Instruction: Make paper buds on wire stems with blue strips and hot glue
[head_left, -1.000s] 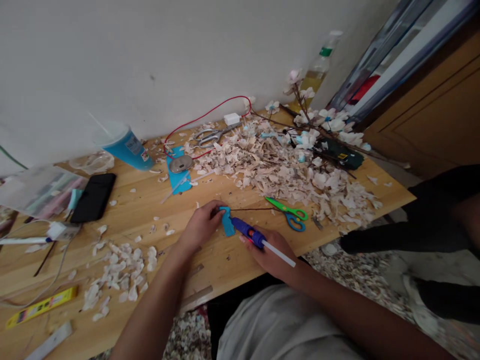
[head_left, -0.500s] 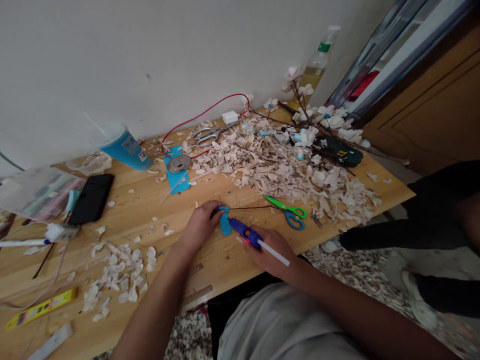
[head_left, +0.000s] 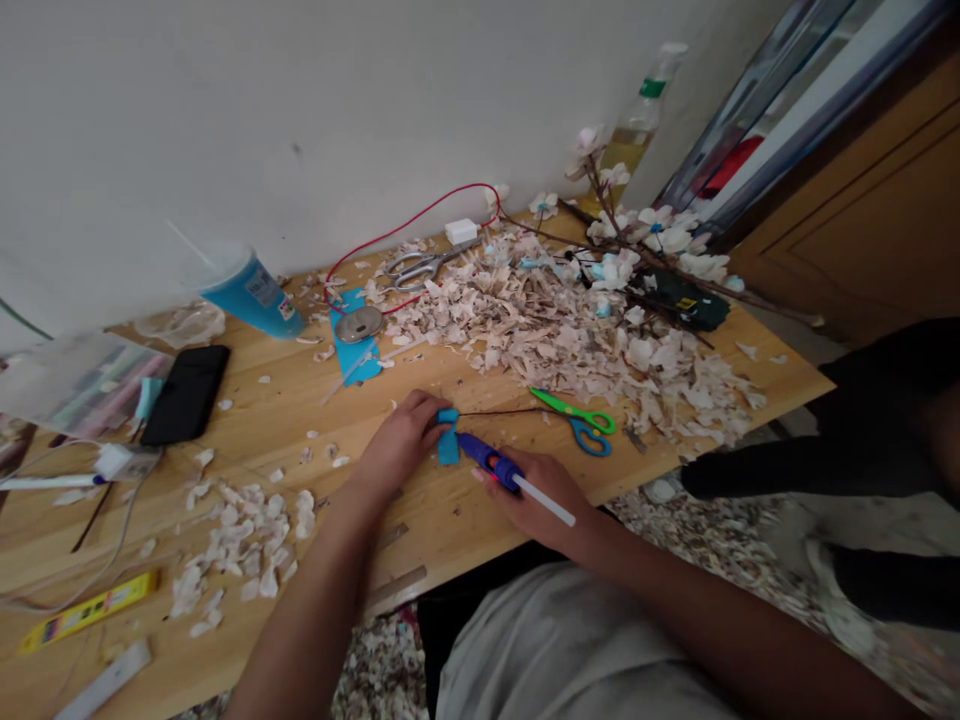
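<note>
Petal scraps point(head_left: 240, 545) litter the wooden table point(head_left: 420, 520) at left. Left hand point(head_left: 401, 440) pinches a blue paper piece point(head_left: 448, 443) on a thin wire point(head_left: 495, 412); right hand point(head_left: 536, 500) grips the glue gun point(head_left: 491, 462), its nozzle touching the paper. Green scissors point(head_left: 577, 420) lie just beyond.

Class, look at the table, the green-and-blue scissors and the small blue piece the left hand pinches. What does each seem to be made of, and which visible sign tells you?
Table: apparently wood, pale with matt grain lines.
Scissors: handles look like glossy coloured plastic; blade material unclear.
Blue piece in the left hand: probably thin paper or foam sheet, flat, matt and bent.
</note>
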